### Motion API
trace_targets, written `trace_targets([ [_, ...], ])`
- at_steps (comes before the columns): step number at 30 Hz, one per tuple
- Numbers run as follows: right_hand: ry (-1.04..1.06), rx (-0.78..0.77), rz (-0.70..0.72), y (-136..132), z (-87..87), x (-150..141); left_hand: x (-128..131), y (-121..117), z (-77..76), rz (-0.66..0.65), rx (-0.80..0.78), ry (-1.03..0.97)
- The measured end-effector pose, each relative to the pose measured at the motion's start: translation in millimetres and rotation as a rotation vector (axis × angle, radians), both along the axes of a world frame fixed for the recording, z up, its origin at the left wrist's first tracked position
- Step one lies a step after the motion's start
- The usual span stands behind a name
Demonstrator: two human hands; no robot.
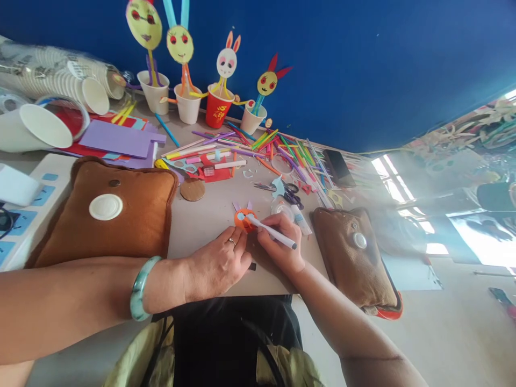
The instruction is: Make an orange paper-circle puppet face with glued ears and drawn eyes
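Note:
An orange paper face (243, 219) with small pointed ears lies flat on the grey table (209, 215). My left hand (220, 264), with a ring and a jade bangle at the wrist, rests on the table, its fingertips pressing the orange face's near edge. My right hand (281, 242) is closed round a white pen (271, 231), whose tip touches the light patch on the face.
A brown cushion (113, 212) lies left, a second brown one (355, 258) right. Scissors (291, 193), a glue bottle (300, 219), a brown disc (192, 189) and several coloured sticks (282, 148) lie beyond. Paper-cup puppets (220, 80) line the blue wall; stacked cups (60, 80) sit far left.

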State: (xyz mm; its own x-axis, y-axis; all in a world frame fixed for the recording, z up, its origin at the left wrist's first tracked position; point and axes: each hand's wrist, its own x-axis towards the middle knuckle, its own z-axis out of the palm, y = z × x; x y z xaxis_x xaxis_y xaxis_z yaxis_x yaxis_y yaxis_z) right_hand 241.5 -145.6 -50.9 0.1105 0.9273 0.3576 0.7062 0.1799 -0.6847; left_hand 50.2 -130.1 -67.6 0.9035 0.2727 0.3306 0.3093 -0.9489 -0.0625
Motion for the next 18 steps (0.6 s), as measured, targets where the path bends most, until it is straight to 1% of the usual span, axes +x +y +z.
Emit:
trace_targets([
  [3,-0.019,-0.003,0.021,-0.1,-0.8,0.0,-0.4,0.1,0.3,-0.001,-0.016,0.015],
  [9,-0.054,-0.002,0.063,-0.8,-1.1,-0.5,-0.5,0.3,2.6,-0.004,0.053,0.037],
  [15,-0.068,-0.020,0.049,-1.4,-2.5,-0.3,0.1,0.0,-0.1,-0.003,-0.001,0.003],
  [18,-0.058,-0.019,0.051,-1.4,-3.1,-0.4,0.0,-0.1,-0.2,-0.008,-0.002,0.001],
])
